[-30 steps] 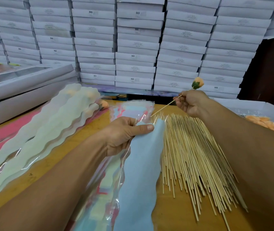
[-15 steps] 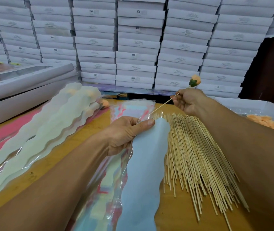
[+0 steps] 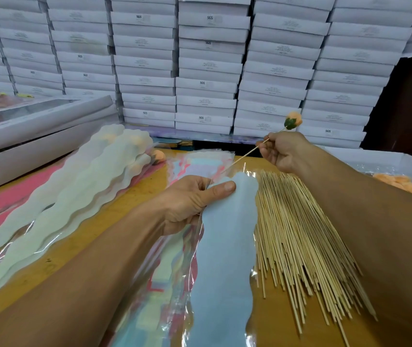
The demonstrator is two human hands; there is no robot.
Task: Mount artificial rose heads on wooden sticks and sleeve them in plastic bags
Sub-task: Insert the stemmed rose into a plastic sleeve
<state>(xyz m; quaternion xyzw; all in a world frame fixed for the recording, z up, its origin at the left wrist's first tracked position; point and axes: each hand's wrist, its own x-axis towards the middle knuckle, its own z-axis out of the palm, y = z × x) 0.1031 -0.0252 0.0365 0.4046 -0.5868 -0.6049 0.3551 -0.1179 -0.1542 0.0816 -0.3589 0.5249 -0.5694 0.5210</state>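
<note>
Fingers [image 3: 266, 152] of the right hand [image 3: 284, 154] pinch a stick [image 3: 243, 156] partway along, with the rose [image 3: 292, 120] already mounted on its far end and raised clear of the bench [image 3: 99, 236], so the bare end slants down toward the bag [image 3: 227, 246]. The left hand [image 3: 190, 201] grips that blue bag at its top, thumb pressed across the face, probably to hold the mouth steady and parted for the stick's tip, which lies just at the clear plastic edge; whether it is inside I cannot tell. The bag trails toward the person over a pile of spare bags [image 3: 187, 166], kept under the left hand for the next pick. Loose sticks [image 3: 300, 241] fan out just right of the bag, and more rose heads [image 3: 405, 182] sit at the right edge, both in easy reach of the right hand. Sleeved roses [image 3: 74, 186] lie well left
</note>
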